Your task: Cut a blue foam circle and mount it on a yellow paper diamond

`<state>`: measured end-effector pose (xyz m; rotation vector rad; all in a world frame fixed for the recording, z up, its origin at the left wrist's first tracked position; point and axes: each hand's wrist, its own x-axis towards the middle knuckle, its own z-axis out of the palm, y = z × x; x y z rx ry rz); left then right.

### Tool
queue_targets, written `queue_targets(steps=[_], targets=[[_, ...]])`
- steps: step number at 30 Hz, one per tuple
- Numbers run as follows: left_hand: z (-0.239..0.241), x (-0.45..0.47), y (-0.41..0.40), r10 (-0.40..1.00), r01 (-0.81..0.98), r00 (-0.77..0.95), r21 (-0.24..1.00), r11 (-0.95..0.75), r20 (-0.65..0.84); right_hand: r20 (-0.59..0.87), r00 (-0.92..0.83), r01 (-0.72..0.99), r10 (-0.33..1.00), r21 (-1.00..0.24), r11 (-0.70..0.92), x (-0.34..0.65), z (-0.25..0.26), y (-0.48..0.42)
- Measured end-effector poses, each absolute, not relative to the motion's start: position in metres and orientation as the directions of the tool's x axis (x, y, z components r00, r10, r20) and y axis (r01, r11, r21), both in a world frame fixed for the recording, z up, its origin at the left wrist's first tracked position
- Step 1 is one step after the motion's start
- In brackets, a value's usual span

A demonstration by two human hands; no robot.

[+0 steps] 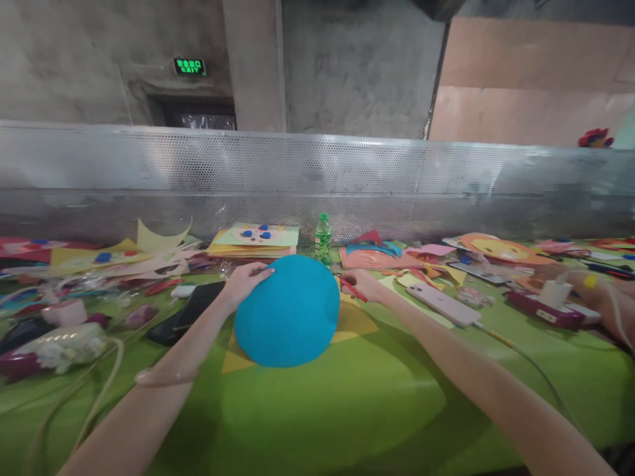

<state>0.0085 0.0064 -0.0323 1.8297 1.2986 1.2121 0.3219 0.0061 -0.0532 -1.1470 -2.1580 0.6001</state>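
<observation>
My left hand pinches the upper left edge of a large, round blue sheet of paper, thumb on top. The sheet is held up at a tilt over a yellow-orange sheet that lies on the table. Just off the blue sheet's right edge, my right hand is closed around what look like red-handled scissors. Their blades are too small and blurred to make out.
The green table carries a green bottle behind the sheet, a paper stack, a black phone at left, and a charging pink phone at right. Power strips and cables lie at both sides. Another person's arm reaches in at far right.
</observation>
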Motion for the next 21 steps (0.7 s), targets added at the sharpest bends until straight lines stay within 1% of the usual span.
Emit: queue_targets(steps=[4, 10, 16, 21], targets=[[-0.0319, 0.0087, 0.0060, 0.928, 0.411, 0.113, 0.833, -0.370, 0.356, 0.316, -0.429, 0.559, 0.846, -0.643, 0.523, 0.3209, -0.0528, 0.0044], [-0.0332, 0.0087, 0.0067, 0.930, 0.411, 0.110, 0.836, -0.363, 0.350, 0.267, -0.422, 0.545, 0.866, -0.689, 0.478, 0.3188, -0.0491, 0.0001], [-0.0332, 0.0081, 0.0069, 0.925, 0.402, 0.129, 0.834, -0.378, 0.358, 0.276, -0.437, 0.551, 0.856, -0.670, 0.497, 0.3195, -0.0511, 0.0009], [-0.0347, 0.0082, 0.0083, 0.917, 0.416, 0.132, 0.819, -0.395, 0.376, 0.264, -0.438, 0.548, 0.860, -0.680, 0.488, 0.3189, -0.0518, 0.0013]])
